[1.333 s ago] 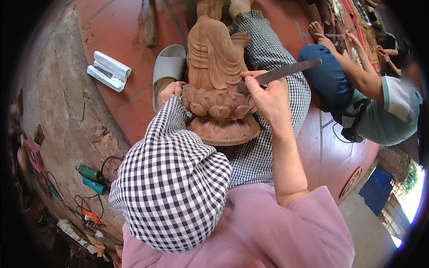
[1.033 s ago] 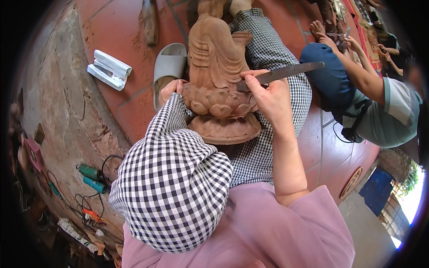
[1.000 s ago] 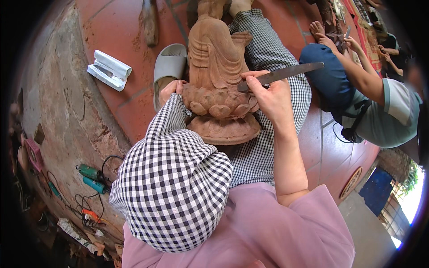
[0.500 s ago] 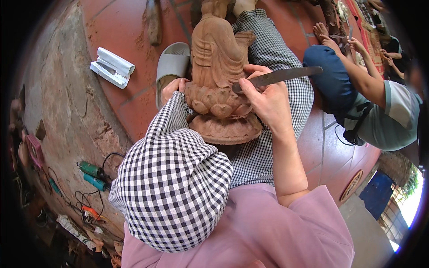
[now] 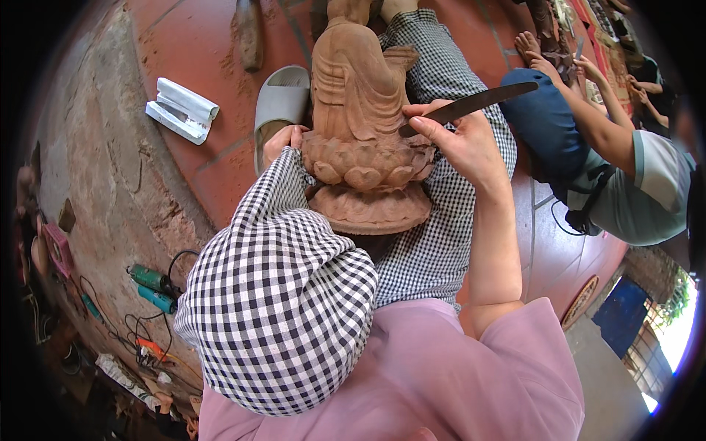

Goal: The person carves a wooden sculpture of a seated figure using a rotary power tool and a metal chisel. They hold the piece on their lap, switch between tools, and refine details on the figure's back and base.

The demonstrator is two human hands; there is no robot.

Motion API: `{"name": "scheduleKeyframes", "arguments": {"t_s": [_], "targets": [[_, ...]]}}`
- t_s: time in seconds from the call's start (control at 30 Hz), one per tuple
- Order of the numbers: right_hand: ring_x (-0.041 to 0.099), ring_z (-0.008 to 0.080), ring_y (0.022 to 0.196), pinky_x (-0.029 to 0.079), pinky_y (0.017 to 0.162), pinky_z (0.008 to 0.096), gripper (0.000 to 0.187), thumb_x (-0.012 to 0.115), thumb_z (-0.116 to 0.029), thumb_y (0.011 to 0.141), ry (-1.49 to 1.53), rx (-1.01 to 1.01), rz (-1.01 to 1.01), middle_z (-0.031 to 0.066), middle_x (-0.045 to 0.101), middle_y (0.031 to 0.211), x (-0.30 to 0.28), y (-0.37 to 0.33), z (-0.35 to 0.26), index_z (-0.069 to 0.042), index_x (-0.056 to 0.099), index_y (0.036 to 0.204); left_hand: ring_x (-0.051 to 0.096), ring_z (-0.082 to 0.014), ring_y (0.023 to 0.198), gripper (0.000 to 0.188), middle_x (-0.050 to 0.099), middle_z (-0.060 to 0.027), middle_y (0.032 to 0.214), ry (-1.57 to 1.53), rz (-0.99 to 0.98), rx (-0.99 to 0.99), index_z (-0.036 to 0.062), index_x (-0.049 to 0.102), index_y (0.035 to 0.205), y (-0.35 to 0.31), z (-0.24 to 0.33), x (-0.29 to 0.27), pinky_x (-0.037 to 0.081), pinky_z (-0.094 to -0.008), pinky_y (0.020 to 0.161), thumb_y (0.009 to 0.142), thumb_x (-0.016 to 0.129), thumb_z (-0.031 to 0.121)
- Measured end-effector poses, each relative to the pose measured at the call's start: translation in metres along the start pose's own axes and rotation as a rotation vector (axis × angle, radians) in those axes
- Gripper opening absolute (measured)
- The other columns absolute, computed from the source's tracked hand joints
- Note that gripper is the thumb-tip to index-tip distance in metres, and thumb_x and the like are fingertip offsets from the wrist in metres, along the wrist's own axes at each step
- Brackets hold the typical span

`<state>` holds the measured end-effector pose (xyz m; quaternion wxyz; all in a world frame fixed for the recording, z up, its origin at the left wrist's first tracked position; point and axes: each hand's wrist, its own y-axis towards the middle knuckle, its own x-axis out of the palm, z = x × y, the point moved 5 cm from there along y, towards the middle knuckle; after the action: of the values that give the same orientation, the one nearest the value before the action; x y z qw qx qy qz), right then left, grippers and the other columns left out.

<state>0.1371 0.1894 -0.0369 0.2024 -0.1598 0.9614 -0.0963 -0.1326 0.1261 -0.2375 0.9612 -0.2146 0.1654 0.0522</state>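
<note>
A carved wooden statue (image 5: 351,81) of a robed figure stands between my legs on a lotus-petal base (image 5: 364,167). In my right hand (image 5: 467,140), thumb and fingers pinch a long, flat, dark file (image 5: 478,103). Its near end lies by the statue's lower robe, just above the petals; whether it touches the wood I cannot tell. My left hand (image 5: 282,142) is closed against the left side of the lotus base, its fingertips at the wood. My bent left knee in checked cloth (image 5: 283,316) hides most of that arm.
A grey slipper (image 5: 283,95) and an open white case (image 5: 182,110) lie on the red tiles at left. Green power tools (image 5: 151,283) with tangled cords rest on a stone ledge (image 5: 110,162). Another person (image 5: 625,176) sits close on the right, working on dark carved wood.
My right hand has moved a little up and to the right, and the file's far end points higher. My left hand and the statue have shifted only slightly.
</note>
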Motion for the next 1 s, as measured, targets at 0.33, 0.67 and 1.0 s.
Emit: {"name": "scheduleKeyframes", "arguments": {"t_s": [0.33,0.67,1.0], "targets": [[0.066,0.0116,0.083,0.053,0.073,0.0255,0.024,0.078,-0.014,0.088,0.006,-0.007,-0.078,0.0065,0.075,0.094,-0.003,0.005,0.0,0.001,0.076,0.107,0.062,-0.0239,0.119,0.039,0.062,-0.0142,0.134,0.023,0.0,0.007,0.0096,0.055,0.14,0.002,0.001,0.001,0.051,-0.0364,0.105,0.105,0.043,0.022],[0.065,0.0119,0.077,0.052,0.068,0.0265,0.019,0.079,-0.013,0.086,-0.062,-0.066,-0.058,0.0088,0.074,0.093,-0.003,0.004,-0.001,0.003,0.075,0.096,0.063,-0.0237,0.118,0.039,0.062,-0.014,0.133,0.041,-0.005,0.013,0.0092,0.056,0.139,0.004,0.002,0.001,0.051,-0.0362,0.104,0.105,0.043,0.022],[0.072,0.0172,0.075,0.056,0.07,0.0314,0.02,0.077,-0.014,0.086,-0.035,-0.084,0.007,0.0127,0.076,0.084,0.004,0.003,-0.006,0.002,0.076,0.098,0.063,-0.0235,0.117,0.038,0.063,-0.0139,0.131,0.075,-0.01,0.021,0.0089,0.057,0.138,0.008,0.003,-0.001,0.052,-0.036,0.104,0.105,0.043,0.023]]}}
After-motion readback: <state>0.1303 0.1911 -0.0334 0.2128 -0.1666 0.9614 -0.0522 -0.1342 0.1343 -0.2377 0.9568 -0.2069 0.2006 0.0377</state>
